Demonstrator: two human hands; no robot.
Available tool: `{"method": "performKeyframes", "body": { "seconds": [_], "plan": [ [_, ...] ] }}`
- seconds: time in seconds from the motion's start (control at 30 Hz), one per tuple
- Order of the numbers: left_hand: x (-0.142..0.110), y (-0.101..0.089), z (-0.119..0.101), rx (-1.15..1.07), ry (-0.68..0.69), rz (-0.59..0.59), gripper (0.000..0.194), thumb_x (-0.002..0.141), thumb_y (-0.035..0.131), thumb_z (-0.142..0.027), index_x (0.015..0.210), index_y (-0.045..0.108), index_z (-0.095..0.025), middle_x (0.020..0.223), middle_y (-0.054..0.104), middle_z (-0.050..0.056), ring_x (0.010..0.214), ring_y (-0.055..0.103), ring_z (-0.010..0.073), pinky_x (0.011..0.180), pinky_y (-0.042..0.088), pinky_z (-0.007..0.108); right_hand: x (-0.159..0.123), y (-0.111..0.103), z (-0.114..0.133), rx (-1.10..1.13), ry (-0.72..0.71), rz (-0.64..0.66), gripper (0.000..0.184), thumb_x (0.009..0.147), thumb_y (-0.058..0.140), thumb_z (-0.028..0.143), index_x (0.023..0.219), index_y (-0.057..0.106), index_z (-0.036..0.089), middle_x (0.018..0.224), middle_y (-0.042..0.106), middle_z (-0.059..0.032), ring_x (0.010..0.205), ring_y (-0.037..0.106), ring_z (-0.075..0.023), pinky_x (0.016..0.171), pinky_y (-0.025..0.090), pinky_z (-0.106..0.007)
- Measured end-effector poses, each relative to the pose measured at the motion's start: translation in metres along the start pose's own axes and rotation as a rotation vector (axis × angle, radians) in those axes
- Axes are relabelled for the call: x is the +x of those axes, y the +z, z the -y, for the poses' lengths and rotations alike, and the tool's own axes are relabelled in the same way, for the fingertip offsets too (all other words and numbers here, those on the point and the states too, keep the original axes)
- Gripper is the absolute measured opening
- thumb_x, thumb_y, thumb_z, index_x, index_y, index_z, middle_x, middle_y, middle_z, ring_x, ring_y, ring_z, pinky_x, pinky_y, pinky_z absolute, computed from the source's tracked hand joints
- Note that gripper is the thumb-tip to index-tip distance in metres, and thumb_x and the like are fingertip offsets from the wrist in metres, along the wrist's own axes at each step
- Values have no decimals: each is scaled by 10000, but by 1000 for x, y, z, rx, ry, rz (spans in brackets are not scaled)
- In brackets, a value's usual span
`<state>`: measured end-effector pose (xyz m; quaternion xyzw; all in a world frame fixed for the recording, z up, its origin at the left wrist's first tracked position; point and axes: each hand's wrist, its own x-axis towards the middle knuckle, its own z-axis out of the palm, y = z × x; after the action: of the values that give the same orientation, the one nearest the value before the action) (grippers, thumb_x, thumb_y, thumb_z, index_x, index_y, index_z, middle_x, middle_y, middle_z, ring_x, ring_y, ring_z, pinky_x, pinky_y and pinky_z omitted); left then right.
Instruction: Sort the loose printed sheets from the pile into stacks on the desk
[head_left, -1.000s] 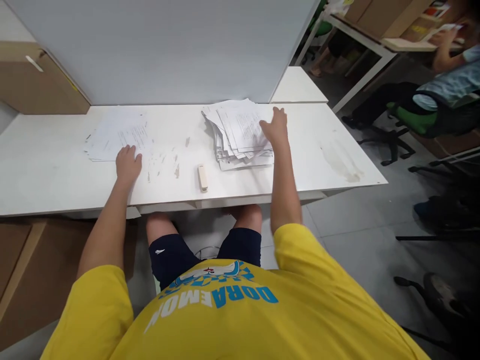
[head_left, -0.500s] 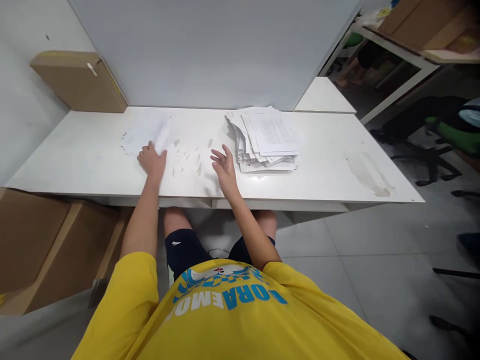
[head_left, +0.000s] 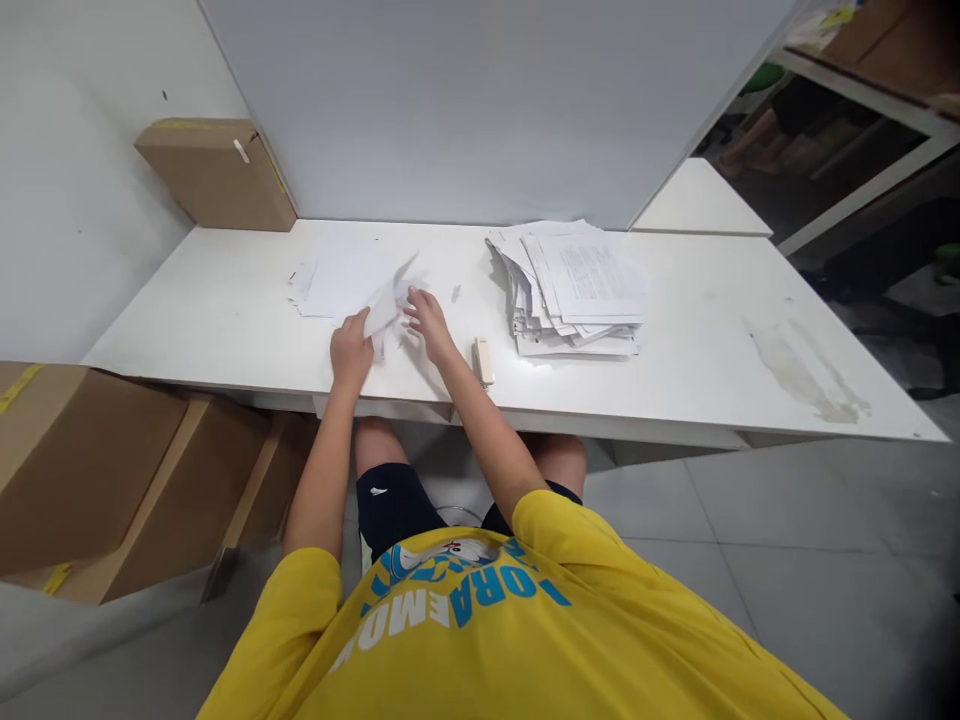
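Note:
My left hand is closed on some white paper sheets, lifted and tilted off the table, their far edges blurred. Just right of them, my right hand hovers with its fingers apart, close to the sheets' edge and holding nothing I can see. Behind my left hand lies a loose spread of white paper. A small cream-coloured object, stapler-like in shape, rests by my right forearm. Farther right stands a thick, uneven stack of printed paper.
The white table has a brownish smear at its right end. A cardboard box stands at the back left against a grey panel. Large cardboard boxes sit below the left edge. A person's legs show at the back right.
My left hand has picked up sheets and brought them rightward, towards my right hand. The cream object now shows beside my right forearm. The view has shifted left.

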<state>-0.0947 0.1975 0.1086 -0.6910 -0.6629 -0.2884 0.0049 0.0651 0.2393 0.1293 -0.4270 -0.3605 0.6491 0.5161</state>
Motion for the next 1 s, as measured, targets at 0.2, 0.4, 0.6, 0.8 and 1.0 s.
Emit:
{"method": "performKeyframes", "body": {
  "seconds": [0.2,0.4,0.6,0.8,1.0],
  "plan": [
    [-49,-12,-11,92,92,59,568,819,389,-41,1336,601,-143,1175,683,178,1174,602,319,979,409,483,-42,-13,9,61,94,162,505,837,511,622,1084,649,205,944,723,-83,1009,667,-245,872,546,-411],
    [-137,8,-44,86,-10,-125,502,877,429,-122,1330,609,-243,1304,647,125,1381,433,356,1113,270,587,-85,-22,-7,110,138,29,275,646,704,256,913,666,203,869,753,-65,822,705,-261,757,589,-413],
    [-169,-1,-53,-7,-43,-103,729,810,466,-190,1526,336,-157,1579,349,145,1520,93,376,1183,90,652,-82,-40,-12,-53,108,-9,311,639,676,211,948,665,179,962,758,-75,877,714,-250,854,569,-402],
    [-71,-30,15,-4,-363,92,638,929,364,-345,1497,352,-56,1590,293,208,1508,169,366,1216,138,565,-62,-39,-26,-221,101,-35,339,684,610,199,1021,630,169,1131,727,-115,1009,693,-257,934,540,-442],
    [-103,-17,-6,-31,-236,184,573,964,366,-409,1449,428,-110,1567,352,192,1490,233,361,1209,141,583,-82,-34,-37,-590,-120,-30,483,732,610,273,1204,581,173,1277,654,-141,1187,609,-300,1042,469,-479]
  ]
}}
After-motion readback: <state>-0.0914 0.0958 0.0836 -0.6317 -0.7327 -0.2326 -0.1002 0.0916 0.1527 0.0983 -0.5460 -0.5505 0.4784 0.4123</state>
